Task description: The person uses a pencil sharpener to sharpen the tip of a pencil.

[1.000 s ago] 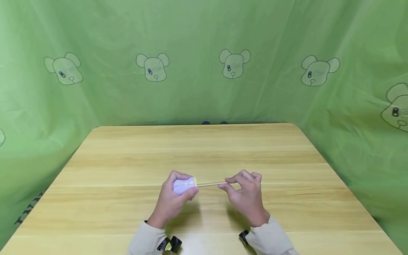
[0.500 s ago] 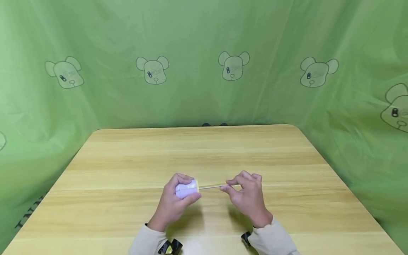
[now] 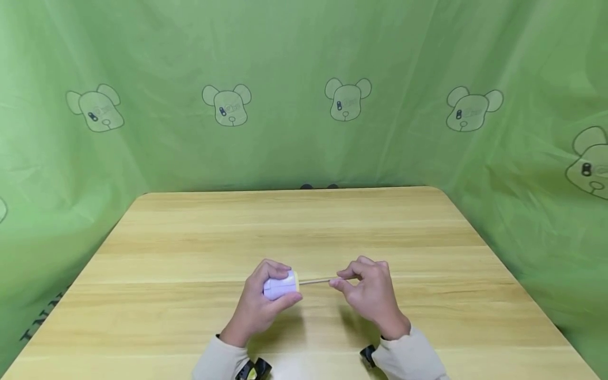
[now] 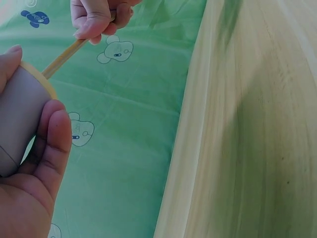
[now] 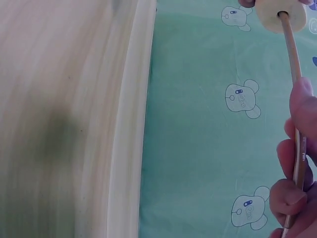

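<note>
My left hand (image 3: 255, 306) grips a lavender pencil sharpener (image 3: 280, 286) with a yellow end face, its fingers over the top and the thumb along the near side. From the right, my right hand (image 3: 372, 295) pinches a slender pencil (image 3: 314, 281) between thumb and fingers. The pencil's left end runs into the round hole in the sharpener's pale yellow face (image 5: 271, 19), seen in the right wrist view; its tip is hidden inside. In the left wrist view the sharpener's smooth body (image 4: 22, 106) lies between thumb and curled fingers. Both hands are above the table, their shadows below.
A light wood-grain table (image 3: 304, 227) spreads under and beyond the hands. Green cloth (image 3: 290, 148) printed with bear heads hangs behind it and on both sides. Dark wrist straps (image 3: 254, 368) show at the pale sleeves.
The sharpener and left hand have shifted slightly right, and the stretch of pencil visible between the hands has become a little shorter. The right hand keeps its pinch. The view has tilted slightly.
</note>
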{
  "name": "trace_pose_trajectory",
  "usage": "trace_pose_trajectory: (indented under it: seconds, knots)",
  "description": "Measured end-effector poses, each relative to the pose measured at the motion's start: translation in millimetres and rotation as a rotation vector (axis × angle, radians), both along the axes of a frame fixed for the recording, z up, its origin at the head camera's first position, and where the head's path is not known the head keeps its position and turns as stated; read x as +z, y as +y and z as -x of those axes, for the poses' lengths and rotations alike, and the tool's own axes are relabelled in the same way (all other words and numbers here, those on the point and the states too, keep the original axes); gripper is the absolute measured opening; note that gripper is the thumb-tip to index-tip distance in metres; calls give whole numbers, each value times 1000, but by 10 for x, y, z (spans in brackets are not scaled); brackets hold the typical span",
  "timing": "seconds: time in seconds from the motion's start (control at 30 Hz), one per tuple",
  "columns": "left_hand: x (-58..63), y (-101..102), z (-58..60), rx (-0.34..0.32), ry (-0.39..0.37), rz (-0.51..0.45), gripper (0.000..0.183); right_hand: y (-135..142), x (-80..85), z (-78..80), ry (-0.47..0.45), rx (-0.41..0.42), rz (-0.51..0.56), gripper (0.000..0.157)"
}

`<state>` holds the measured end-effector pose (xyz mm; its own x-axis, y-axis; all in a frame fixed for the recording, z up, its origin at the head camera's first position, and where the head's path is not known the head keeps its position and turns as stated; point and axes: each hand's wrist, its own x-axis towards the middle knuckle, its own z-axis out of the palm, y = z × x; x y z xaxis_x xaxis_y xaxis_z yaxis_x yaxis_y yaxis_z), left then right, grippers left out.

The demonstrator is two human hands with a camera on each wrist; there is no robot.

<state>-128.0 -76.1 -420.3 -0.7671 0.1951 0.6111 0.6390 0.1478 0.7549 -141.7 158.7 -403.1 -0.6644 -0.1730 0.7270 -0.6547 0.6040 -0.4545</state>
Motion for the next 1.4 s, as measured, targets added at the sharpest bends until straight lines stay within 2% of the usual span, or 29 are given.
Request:
trace_pose_trajectory:
  seconds: [0.27,0.4,0.53,0.67,0.73,0.8,0.9,1.03,1.1,1.17,1.27,1.4]
  knots:
    - [19,-19,9,15,60,48,40,16,68,-35,-265,-98,-104,27]
    - [26,-34,6,1,63,54,41,32,97,-38,-333,-94,-134,30]
    - [25,-37,9,-30,59,71,40,71,146,-32,-425,-59,-160,31]
    - [11,-32,10,-64,75,100,39,129,177,-25,-599,37,-165,26]
    - [5,-29,9,-61,70,103,38,149,169,-18,-636,82,-164,22]
    - [2,-25,3,-45,43,92,37,158,152,-13,-601,108,-153,15]
    - [-2,-21,-9,9,-28,53,37,134,111,-11,-449,95,-129,14]
    - [6,5,-32,78,-129,31,38,55,33,-14,-189,-12,-120,24]
    - [17,19,-39,105,-183,29,39,2,-12,-10,-102,-61,-118,25]
    - [33,30,-42,127,-240,24,39,-45,-55,-1,-52,-92,-103,27]
    - [64,35,-43,148,-318,10,40,-95,-97,7,-31,-77,-47,28]
    - [88,26,-40,132,-396,-13,41,-121,-120,3,10,-50,6,32]
